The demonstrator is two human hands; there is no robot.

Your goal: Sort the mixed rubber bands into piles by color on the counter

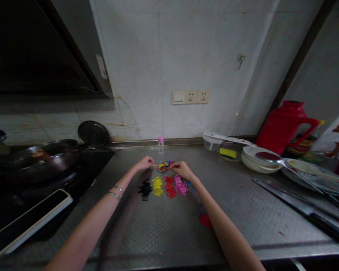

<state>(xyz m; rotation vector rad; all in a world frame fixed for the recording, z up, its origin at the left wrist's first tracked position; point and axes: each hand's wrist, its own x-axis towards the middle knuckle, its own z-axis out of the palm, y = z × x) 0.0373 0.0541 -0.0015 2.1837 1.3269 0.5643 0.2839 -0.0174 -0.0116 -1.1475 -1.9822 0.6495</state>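
Observation:
A mixed pile of small coloured rubber bands lies on the metal counter between my two hands. My left hand is at its left edge, thumb and fingers pinched together; a bit of yellow shows by the fingertips. From the right, my right hand reaches the pile with fingers closed at its edge; what they grip is too small to make out. Nearer me are sorted heaps: black bands, yellow bands, red bands and pink bands. Blue bands are partly hidden by my right wrist.
Behind the pile stands a clear bottle with a pink cap. A red object lies beside my right forearm. Left are a phone and a wok; right are a yellow sponge, bowls, a knife and a red thermos jug.

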